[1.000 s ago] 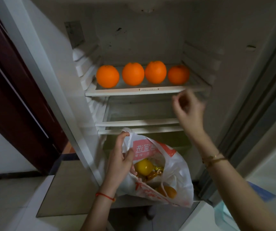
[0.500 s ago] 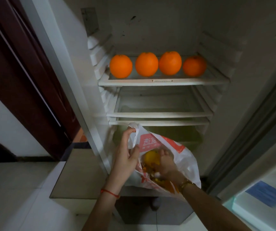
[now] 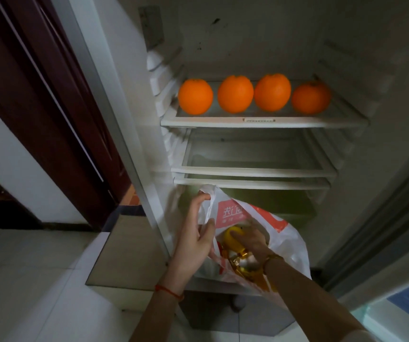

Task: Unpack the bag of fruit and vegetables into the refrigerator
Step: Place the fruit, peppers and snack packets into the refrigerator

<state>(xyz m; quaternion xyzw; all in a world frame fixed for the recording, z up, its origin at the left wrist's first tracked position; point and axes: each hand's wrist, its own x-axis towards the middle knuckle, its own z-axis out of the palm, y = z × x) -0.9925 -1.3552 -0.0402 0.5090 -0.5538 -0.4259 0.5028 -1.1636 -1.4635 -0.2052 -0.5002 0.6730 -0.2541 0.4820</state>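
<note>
A white plastic bag [image 3: 288,245] with an orange-red logo hangs in front of the open refrigerator's lower part. My left hand [image 3: 194,233] grips the bag's left handle and holds it open. Inside the bag, my right hand [image 3: 250,240] closes its fingers around a yellow fruit [image 3: 233,236]. Gold-coloured wrapping [image 3: 241,264] and more items lie below it in the bag. Several oranges [image 3: 235,93] stand in a row on the top shelf [image 3: 260,122].
Two lower glass shelves [image 3: 253,170] hold nothing. A greenish drawer [image 3: 285,201] sits behind the bag. A dark red door [image 3: 50,102] is on the left. The fridge door edge [image 3: 383,218] runs on the right, and a pale tiled floor lies below.
My right hand came down from the top shelf into the bag and now closes on the yellow fruit. My left hand kept hold of the bag handle.
</note>
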